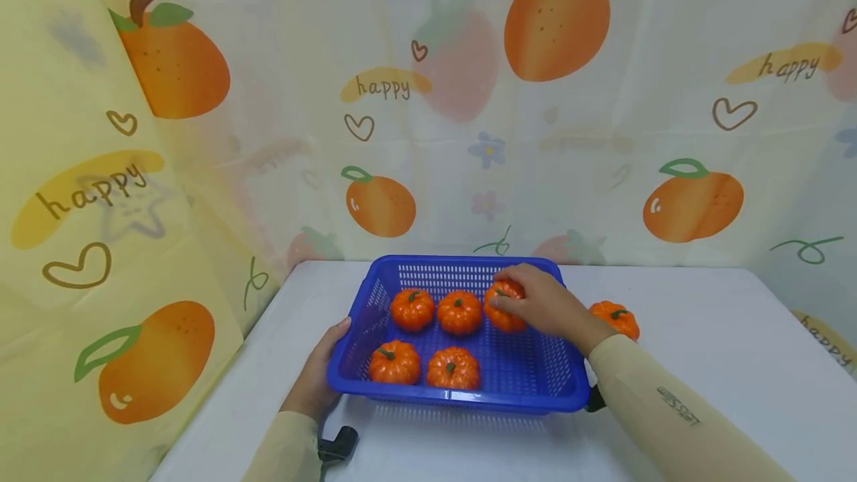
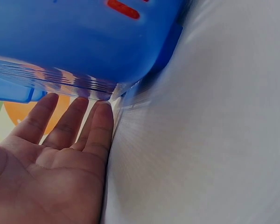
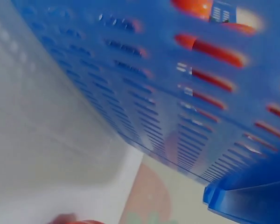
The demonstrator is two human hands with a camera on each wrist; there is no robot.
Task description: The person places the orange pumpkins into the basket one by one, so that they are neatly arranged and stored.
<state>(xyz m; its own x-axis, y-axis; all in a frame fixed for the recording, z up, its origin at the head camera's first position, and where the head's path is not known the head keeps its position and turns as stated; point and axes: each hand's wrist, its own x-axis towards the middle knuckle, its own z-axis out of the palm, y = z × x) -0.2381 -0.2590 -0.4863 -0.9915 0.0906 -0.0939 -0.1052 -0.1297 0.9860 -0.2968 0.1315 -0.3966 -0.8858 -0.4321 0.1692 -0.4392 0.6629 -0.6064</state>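
Observation:
A blue plastic basket [image 1: 462,396] with slotted walls stands on the white table, several small orange pumpkins inside it. My right hand [image 1: 535,300] reaches over the right rim and grips one pumpkin [image 1: 502,311] at the back right, thumb and fingers around its sides. Beside it in the back row is another pumpkin [image 1: 459,312]. At the basket's left side, my left hand [image 1: 320,374] has its thumb at the rim. The left wrist view shows this hand's fingers [image 2: 98,126] extended, tips right at the slotted blue wall. In the right wrist view the slotted basket wall [image 3: 149,102] hides the right hand.
One more pumpkin [image 1: 614,320] lies on the table [image 1: 710,363] to the right of the basket, partly behind the right forearm. A fruit-patterned curtain [image 1: 455,192] hangs behind the table, close to the basket's back rim, and along the left.

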